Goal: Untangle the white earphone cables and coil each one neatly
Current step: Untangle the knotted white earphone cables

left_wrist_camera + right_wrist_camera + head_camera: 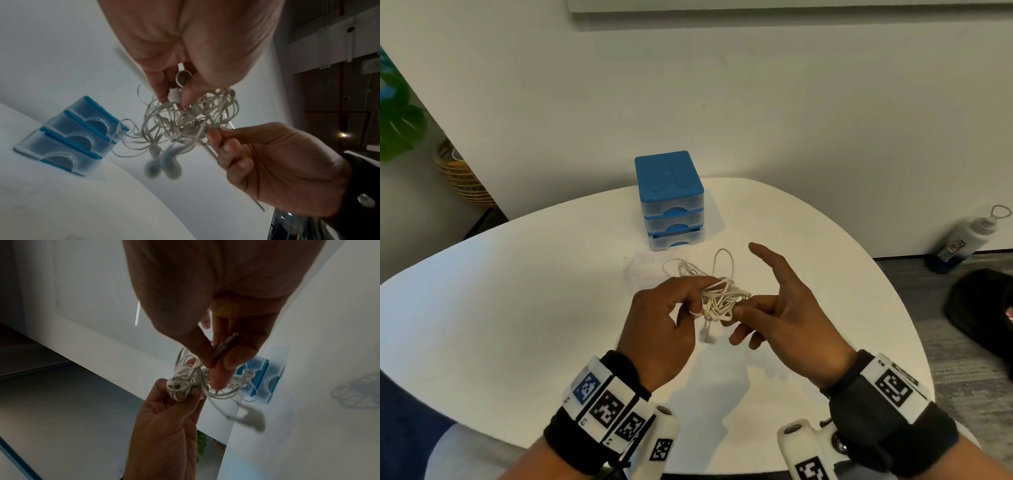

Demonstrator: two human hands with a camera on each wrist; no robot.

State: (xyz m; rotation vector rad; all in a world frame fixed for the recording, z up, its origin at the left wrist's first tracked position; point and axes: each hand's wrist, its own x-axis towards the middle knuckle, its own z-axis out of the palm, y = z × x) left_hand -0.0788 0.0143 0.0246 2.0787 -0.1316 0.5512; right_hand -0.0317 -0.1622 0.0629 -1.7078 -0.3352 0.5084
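Observation:
A tangle of white earphone cables (722,298) hangs between both hands above the white table (517,291). My left hand (697,298) pinches its left side with curled fingers; in the left wrist view the left hand (180,91) has an earbud (183,77) between thumb and fingers. My right hand (743,310) pinches the right side, index finger pointing away. The right wrist view shows the right hand (216,360) holding the metal jack plug (226,344) against the tangle (189,379). Two earbuds (164,165) dangle below the tangle (185,126), blurred.
A blue three-drawer plastic unit (671,198) stands on the table just behind the hands. On the floor to the right are a white bottle (962,240) and a black bag (983,308). A plant (397,120) and a wicker basket (462,178) sit at the far left.

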